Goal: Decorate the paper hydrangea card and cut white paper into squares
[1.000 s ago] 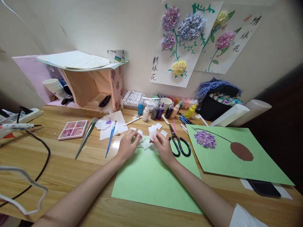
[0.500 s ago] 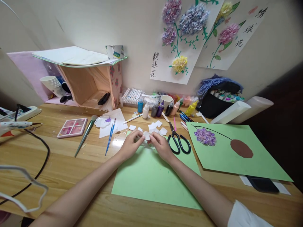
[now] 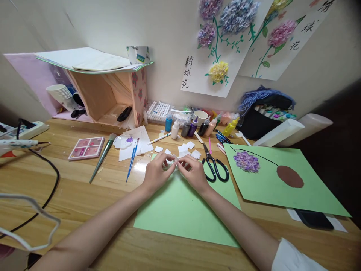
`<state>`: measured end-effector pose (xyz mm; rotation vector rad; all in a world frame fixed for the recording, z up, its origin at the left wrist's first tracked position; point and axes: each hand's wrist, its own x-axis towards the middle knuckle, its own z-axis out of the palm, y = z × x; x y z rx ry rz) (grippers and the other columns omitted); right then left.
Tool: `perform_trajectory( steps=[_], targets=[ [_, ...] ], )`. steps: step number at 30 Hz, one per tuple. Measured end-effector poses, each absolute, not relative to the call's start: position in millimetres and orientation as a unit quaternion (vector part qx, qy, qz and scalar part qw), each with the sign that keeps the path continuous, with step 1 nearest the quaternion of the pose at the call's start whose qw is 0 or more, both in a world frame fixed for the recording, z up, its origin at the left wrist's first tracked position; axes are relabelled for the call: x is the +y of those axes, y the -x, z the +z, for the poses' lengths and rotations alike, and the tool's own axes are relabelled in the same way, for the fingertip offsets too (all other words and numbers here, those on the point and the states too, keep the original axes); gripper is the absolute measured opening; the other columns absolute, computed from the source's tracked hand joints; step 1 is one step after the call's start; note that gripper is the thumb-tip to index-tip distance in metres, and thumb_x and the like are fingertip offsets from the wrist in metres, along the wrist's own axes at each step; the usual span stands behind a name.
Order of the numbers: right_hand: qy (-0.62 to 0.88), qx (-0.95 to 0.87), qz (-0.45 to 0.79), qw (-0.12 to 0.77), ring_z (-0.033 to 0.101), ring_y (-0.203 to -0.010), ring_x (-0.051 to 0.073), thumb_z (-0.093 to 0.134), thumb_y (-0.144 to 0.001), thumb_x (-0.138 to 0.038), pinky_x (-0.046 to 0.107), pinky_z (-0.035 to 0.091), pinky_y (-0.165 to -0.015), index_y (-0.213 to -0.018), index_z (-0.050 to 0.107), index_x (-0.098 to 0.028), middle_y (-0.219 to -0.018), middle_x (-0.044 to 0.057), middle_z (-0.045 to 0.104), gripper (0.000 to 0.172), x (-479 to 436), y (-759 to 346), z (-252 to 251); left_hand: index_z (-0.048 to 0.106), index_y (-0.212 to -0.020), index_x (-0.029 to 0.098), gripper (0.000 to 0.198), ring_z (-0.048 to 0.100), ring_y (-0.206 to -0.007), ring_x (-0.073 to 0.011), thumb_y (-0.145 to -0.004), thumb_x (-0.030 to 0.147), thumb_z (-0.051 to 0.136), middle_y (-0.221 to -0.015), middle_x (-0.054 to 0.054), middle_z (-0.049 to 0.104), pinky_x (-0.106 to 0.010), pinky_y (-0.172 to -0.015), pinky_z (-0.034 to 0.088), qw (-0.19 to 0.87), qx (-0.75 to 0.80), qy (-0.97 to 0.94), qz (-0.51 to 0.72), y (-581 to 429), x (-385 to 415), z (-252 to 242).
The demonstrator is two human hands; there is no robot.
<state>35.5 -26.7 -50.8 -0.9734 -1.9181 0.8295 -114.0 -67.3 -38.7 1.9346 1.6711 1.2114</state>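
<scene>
My left hand point(image 3: 157, 171) and my right hand point(image 3: 194, 172) meet fingertip to fingertip over the back part of a green sheet point(image 3: 183, 210). Both pinch a small white paper piece point(image 3: 175, 159), mostly hidden by the fingers. Several white paper squares point(image 3: 184, 149) lie just behind the hands. Black-handled scissors point(image 3: 214, 165) rest beside my right hand, partly on the green sheet. On the right, a second green sheet point(image 3: 265, 192) carries a purple paper flower point(image 3: 246, 162), a dark curved line and a brown oval point(image 3: 290, 177).
Small paint bottles point(image 3: 192, 128) stand behind the paper squares. Blue brushes point(image 3: 132, 160), a large green brush point(image 3: 103, 158) and a pink palette point(image 3: 86, 148) lie on the left. A glue gun point(image 3: 19, 143) and cables are at the far left, a dark phone point(image 3: 315, 219) at the right.
My fingertips have drawn closer together around the paper piece, which now shows less. The whole view has shifted slightly.
</scene>
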Motion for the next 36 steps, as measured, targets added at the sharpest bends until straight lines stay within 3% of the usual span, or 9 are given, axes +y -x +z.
perform_trajectory(
  steps=[6,17,36],
  targets=[
    [0.359,-0.795,0.305,0.382,0.053,-0.067,0.016,0.05,-0.085,-0.021,0.026,0.042,-0.058,-0.086,0.064,-0.02,-0.078,0.004,0.061,0.014,-28.5,-35.3,-48.8,0.061,-0.083,0.02,0.009,0.056,-0.066,-0.0113,-0.083,0.025,0.054,-0.08,0.0,0.062,-0.023,-0.06,0.044,0.164,0.576,-0.675,0.431,115.5,-66.4,-40.6],
    [0.354,-0.793,0.324,0.375,0.052,-0.065,0.015,0.049,-0.085,-0.023,0.027,0.041,-0.058,-0.076,0.062,-0.02,-0.072,0.003,0.059,0.016,-27.4,-34.8,-46.1,0.064,-0.075,0.02,0.011,0.056,-0.059,-0.0108,-0.081,0.024,0.055,-0.071,0.0,0.064,-0.023,-0.059,0.043,0.115,0.58,-0.69,0.417,117.0,-66.7,-40.8],
    [0.352,-0.788,0.338,0.376,0.05,-0.064,0.014,0.05,-0.083,-0.02,0.025,0.039,-0.058,-0.072,0.058,-0.02,-0.069,0.0,0.055,0.014,-25.2,-36.1,-44.2,0.064,-0.073,0.019,0.011,0.052,-0.054,-0.0097,-0.079,0.025,0.058,-0.067,0.001,0.062,-0.022,-0.055,0.041,0.144,0.577,-0.686,0.419,118.4,-64.4,-40.3]
  ],
)
